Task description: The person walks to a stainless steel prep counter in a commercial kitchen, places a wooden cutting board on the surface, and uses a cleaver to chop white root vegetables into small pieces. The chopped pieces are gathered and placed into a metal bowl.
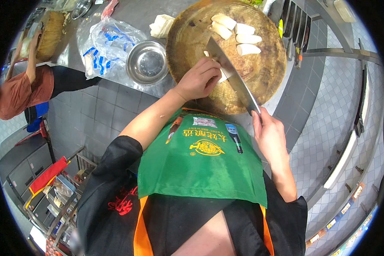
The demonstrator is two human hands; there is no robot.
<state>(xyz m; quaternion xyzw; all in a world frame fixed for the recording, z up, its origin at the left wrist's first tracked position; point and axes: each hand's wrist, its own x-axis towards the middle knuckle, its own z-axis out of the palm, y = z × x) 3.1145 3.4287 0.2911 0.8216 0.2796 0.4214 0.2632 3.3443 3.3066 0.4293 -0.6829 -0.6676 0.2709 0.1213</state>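
My right hand (270, 132) grips the handle of a broad-bladed kitchen knife (232, 72). Its blade slants up and left across a round wooden chopping block (265, 75). Close to the blade's left side, my left hand (201, 78) has its fingers curled over a pale food piece (222, 76), mostly hidden beneath them. A small pale scrap (206, 53) shows just past the fingers. Farther back on the block lie several thick, pale, cut pieces, one of them a rounded length (248, 39); whether they are mushroom or another vegetable I cannot tell.
Left of the block, a steel bowl (147, 63) and a clear plastic bag (113, 40) rest on the metal counter (73, 41). A white folded cloth-like item (161, 25) touches the block's edge. Knives stand in a rack (296, 25) at right. Another person (28, 89) works at far left.
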